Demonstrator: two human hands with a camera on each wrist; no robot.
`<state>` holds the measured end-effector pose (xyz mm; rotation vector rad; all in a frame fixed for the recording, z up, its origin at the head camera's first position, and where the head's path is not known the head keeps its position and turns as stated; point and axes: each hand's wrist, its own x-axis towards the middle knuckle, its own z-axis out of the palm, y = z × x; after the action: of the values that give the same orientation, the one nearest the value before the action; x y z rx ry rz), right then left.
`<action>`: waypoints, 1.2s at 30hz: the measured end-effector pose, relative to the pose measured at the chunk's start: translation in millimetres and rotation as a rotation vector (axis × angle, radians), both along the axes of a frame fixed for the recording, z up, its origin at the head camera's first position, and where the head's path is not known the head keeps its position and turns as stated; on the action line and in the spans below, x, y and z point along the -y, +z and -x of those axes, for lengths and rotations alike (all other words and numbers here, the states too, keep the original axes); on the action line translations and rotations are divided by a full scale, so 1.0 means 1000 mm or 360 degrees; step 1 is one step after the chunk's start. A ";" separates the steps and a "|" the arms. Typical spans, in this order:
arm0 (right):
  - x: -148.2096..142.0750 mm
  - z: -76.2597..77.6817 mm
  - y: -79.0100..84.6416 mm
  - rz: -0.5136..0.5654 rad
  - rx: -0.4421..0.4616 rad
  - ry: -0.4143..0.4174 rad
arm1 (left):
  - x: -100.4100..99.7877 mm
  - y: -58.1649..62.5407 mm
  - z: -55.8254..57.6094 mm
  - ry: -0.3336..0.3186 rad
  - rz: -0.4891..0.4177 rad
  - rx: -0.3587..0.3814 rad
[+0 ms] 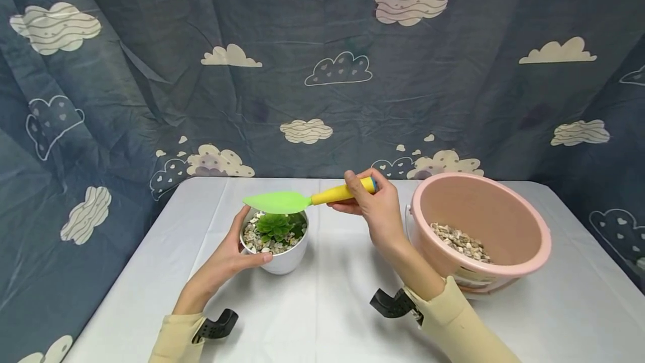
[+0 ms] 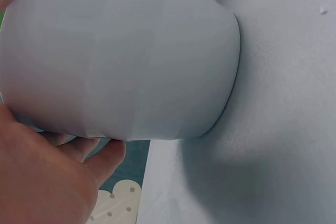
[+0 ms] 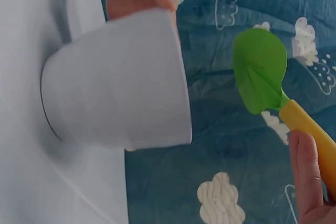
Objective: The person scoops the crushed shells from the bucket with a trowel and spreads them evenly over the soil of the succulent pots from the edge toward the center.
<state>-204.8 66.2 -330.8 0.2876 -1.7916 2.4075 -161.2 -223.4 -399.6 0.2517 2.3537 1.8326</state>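
My left hand (image 1: 229, 262) grips a white flowerpot (image 1: 288, 262) from its left side, thumb at the front of the rim and fingers round the far side. A green succulent (image 1: 274, 227) sits in the pot among pale pebbles (image 1: 254, 240). In my right hand (image 1: 380, 212) is a small garden trowel (image 1: 279, 202) with a yellow handle, held level with its green blade over the pot's far rim. The right wrist view shows the blade (image 3: 260, 69) apart from the pot (image 3: 121, 85). In the left wrist view the pot (image 2: 131, 56) stands upright on the cloth.
On the right stands a pink bucket (image 1: 536, 240) with pebbles (image 1: 461, 241) in its bottom. A white cloth (image 1: 332, 307) covers the table. Behind and at the sides hangs a dark blue curtain (image 1: 282, 32) with cloud prints.
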 end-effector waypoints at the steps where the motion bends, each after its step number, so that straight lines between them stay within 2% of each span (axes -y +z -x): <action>1: -0.001 -0.002 0.001 0.0016 0.0015 -0.0001 | 0.000 0.000 0.000 -0.0002 -0.0001 -0.0003; 8: -0.018 -0.020 0.010 -0.0010 0.0024 -0.0021 | 0.000 -0.001 0.000 -0.0009 -0.0012 -0.0009; 12: -0.030 -0.029 0.016 -0.0062 -0.0025 -0.0047 | 0.001 -0.001 0.000 -0.0007 -0.0021 -0.0022; 17: -0.050 -0.039 0.024 -0.0048 -0.0096 -0.0074 | 0.000 0.001 0.000 -0.0005 -0.0041 -0.0019; 27: -0.088 -0.043 0.030 -0.0107 -0.0215 -0.0138 | -0.001 0.002 0.001 -0.0011 0.0013 -0.0044; 31: -0.100 -0.044 0.030 -0.0110 -0.0214 -0.0182 | -0.001 0.001 0.000 -0.0010 0.0020 -0.0077; 36: -0.115 -0.048 0.030 -0.0045 -0.0218 -0.0172 | -0.001 0.002 0.000 0.0028 0.0073 -0.0228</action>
<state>-156.9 180.8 -300.9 0.3406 -1.7365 2.2335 -161.6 -222.9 -397.8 0.3693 2.4965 1.8228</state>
